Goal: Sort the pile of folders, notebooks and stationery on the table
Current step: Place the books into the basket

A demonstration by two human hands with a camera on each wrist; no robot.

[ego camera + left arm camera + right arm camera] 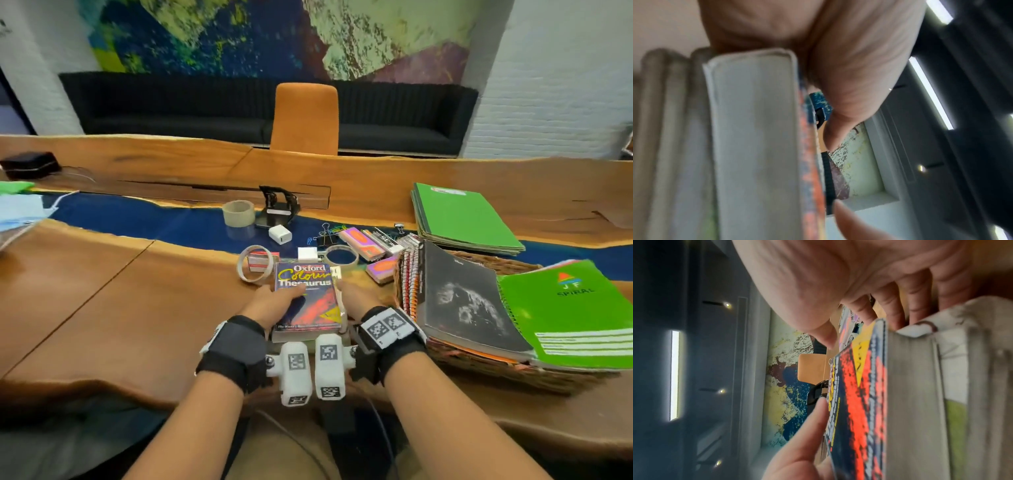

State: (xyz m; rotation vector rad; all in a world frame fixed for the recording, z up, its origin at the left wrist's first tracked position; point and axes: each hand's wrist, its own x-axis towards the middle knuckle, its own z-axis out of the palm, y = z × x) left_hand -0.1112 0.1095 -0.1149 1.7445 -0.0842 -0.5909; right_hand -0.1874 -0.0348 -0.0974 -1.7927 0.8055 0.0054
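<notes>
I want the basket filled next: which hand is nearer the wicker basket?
Right. The right hand grips the thesaurus's right edge, just beside the basket; the left hand holds the book's far side.

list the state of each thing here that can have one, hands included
Oxford Colour Thesaurus paperback: closed, cover up, lying on another book.
Left hand: grips the thesaurus's left edge, thumb on the cover.
Right hand: grips the stack's right edge.
Black-covered spiral notebook: closed, tilted on the basket pile.
Green spiral notebook: closed, cover up.
Green folder stack: closed, flat on the wooden table.
Beige tape roll: lying flat.
</notes>
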